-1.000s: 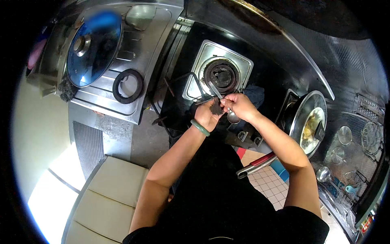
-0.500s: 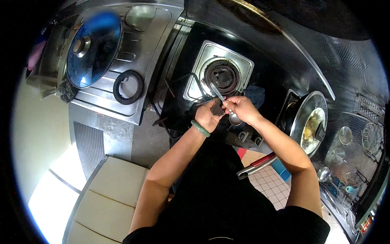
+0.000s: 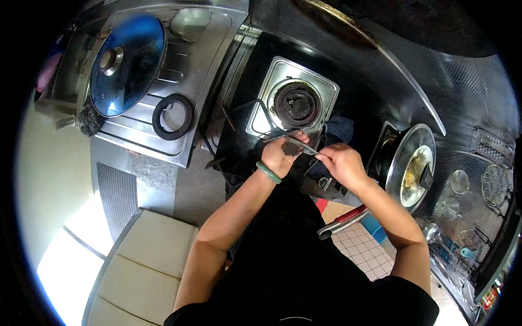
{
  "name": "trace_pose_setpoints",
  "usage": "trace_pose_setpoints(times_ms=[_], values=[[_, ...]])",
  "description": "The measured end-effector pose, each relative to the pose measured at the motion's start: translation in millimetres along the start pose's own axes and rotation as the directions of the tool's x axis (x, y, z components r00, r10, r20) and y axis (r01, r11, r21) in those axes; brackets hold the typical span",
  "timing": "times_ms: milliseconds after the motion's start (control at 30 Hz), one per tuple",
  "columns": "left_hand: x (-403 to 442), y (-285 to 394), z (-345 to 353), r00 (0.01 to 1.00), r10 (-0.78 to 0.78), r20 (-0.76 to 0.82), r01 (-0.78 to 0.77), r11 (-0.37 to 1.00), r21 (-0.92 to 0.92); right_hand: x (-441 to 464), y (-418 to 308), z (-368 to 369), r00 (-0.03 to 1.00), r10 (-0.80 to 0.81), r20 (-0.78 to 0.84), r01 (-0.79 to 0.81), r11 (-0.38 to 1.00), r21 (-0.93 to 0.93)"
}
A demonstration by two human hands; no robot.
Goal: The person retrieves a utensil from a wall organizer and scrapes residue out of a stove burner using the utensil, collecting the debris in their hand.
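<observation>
One metal tool (image 3: 308,148) pinched in right hand (image 3: 342,163), its far end over left hand (image 3: 280,155) | left hand part-open, palm up, dark debris (image 3: 290,148) on the palm, near burner (image 3: 297,104) | method: hold palm level and steady; use light, flat strokes to limit spillage.

Left hand (image 3: 276,156) with dark matter (image 3: 290,147) at its palm, right hand (image 3: 346,166) pinching slim metal utensil (image 3: 306,148), burner (image 3: 298,105) in square steel tray (image 3: 329,85) beyond, black ring (image 3: 158,118) and blue-tinted glass lid (image 3: 136,73) left, lidded pan (image 3: 418,165) right.
</observation>
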State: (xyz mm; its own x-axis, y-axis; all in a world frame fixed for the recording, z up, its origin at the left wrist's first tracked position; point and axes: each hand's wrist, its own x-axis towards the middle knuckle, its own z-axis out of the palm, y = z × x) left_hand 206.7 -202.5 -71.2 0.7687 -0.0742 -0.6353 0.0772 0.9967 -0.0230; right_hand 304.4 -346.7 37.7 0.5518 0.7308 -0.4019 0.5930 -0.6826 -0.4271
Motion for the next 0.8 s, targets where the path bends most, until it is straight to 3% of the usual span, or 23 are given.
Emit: trace_pose_setpoints(times_ms=[67,100,200,267,333,367,400,467,533,667,800], values=[[2,-1,0,1.0,0.002,0.004,-0.002,1.0,0.024,-6,2,-3,0.94,-0.312,-0.135,0.25,0.904,-0.346],[1,-1,0,1.0,0.003,0.007,-0.003,1.0,0.026,-7,-2,-10,0.964,-0.251,-0.092,0.203,0.911,-0.358],[-1,0,0,1.0,0.007,0.003,-0.007,1.0,0.03,3,-2,-20,0.949,-0.183,-0.257,0.129,0.969,-0.213],[0,0,2,1.0,-0.004,-0.011,0.004,0.999,0.033,18,-4,-29,0.965,-0.099,-0.242,0.071,0.99,-0.122],[0,-1,3,1.0,-0.003,-0.018,0.004,0.999,0.034,34,-6,-39,0.979,-0.031,-0.202,0.006,0.992,-0.125],[0,-1,2,1.0,-0.001,-0.023,0.002,0.999,0.035,41,-6,-45,0.983,-0.014,-0.184,-0.028,0.975,-0.222],[-1,-1,2,1.0,0.001,-0.019,0.0,0.999,0.034,49,3,-48,0.955,-0.15,-0.257,0.037,0.917,-0.397],[-2,0,4,1.0,0.006,-0.014,-0.005,0.999,0.032,66,10,-60,0.915,-0.228,-0.333,0.024,0.854,-0.52],[-3,0,5,1.0,0.001,-0.03,0.0,0.999,0.034,82,16,-71,0.898,-0.312,-0.31,0.041,0.761,-0.647],[-2,-1,8,0.998,-0.012,-0.062,0.012,1.0,0.009,109,25,-73,0.859,-0.433,-0.274,0.119,0.688,-0.715],[0,1,2,1.0,-0.016,-0.018,0.017,1.0,0.022,114,19,-69,0.906,-0.353,-0.233,0.119,0.741,-0.661]])
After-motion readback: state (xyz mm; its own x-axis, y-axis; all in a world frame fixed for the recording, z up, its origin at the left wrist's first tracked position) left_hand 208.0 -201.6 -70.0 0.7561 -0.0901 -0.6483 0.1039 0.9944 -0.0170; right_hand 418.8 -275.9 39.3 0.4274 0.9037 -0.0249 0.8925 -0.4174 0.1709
